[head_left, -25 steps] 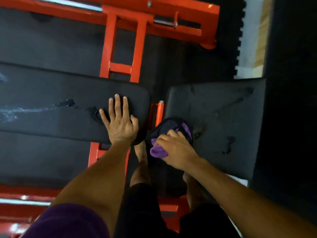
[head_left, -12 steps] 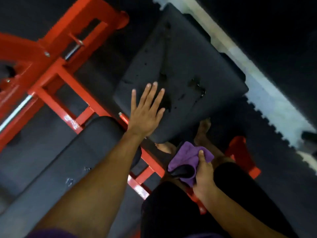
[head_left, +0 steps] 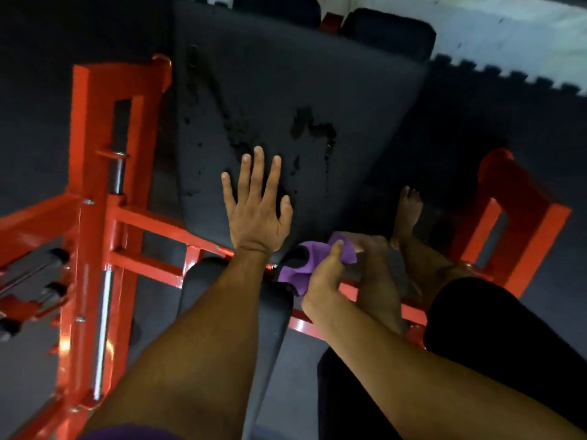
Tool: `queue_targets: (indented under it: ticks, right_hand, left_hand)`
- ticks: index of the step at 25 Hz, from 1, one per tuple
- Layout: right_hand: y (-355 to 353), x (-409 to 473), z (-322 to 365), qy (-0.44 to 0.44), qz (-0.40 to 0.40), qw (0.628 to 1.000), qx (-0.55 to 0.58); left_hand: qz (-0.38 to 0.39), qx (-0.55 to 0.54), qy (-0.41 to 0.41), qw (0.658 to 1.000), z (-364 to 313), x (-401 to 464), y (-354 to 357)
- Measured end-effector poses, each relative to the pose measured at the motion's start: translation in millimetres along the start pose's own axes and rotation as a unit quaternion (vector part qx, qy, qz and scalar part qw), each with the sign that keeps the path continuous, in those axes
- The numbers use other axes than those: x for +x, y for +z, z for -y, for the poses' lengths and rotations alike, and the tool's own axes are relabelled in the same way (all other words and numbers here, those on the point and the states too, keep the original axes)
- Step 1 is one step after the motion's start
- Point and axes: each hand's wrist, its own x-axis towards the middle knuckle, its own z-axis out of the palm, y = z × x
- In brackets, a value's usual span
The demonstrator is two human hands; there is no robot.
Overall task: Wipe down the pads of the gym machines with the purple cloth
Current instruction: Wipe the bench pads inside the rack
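Observation:
A wide black seat pad (head_left: 286, 90) with worn, torn patches fills the centre of the head view. My left hand (head_left: 257, 208) lies flat on its near part, fingers spread and straight. My right hand (head_left: 327, 274) grips the bunched purple cloth (head_left: 301, 268) just off the pad's near right corner, above the red frame. A second, narrower black pad (head_left: 235, 306) runs under my left forearm toward me.
The red steel frame (head_left: 95, 198) of the machine stands at the left, with chrome rods. Another red bracket (head_left: 521, 217) sits at the right. My bare feet (head_left: 409, 211) stand on the dark rubber floor mat (head_left: 476, 100). A pale floor strip shows at the top right.
The view has swung round. My left hand left the long pad and now rests flat on the seat pad. My right hand lifted the cloth off the seat pad and holds it near the pad's corner.

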Motion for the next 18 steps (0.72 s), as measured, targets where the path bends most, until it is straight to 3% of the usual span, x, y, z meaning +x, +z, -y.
queue_targets:
  ticks: [3, 6, 8, 11, 15, 18]
  right_hand:
    - [-3.8, -4.7, 34.4, -0.043, 0.017, 0.999, 0.000]
    - [4.6, -5.6, 100.4, -0.188, -0.025, 0.981, -0.031]
    - [5.7, -10.0, 108.0, -0.234, -0.038, 0.968, -0.079]
    - [-7.7, -19.2, 60.4, -0.180, -0.015, 0.974, -0.136]
    - [-10.6, -8.5, 37.6, -0.087, 0.007, 0.990, -0.113]
    - [4.3, 11.5, 54.5, -0.136, -0.008, 0.985, -0.106]
  left_hand:
    - [-0.001, -0.005, 0.004, 1.000, 0.3, 0.3, 0.8]
    - [0.003, 0.003, 0.010, 1.000, -1.6, 0.6, 1.9]
    - [0.006, 0.004, 0.007, 1.000, -1.2, 1.2, 3.4]
    - [0.000, 0.007, 0.005, 1.000, 0.0, -0.4, 1.6]
    - [0.008, -0.005, 0.007, 1.000, -0.1, 0.6, 4.7]
    - [0.006, -0.008, 0.006, 1.000, 1.3, 1.6, 4.8]
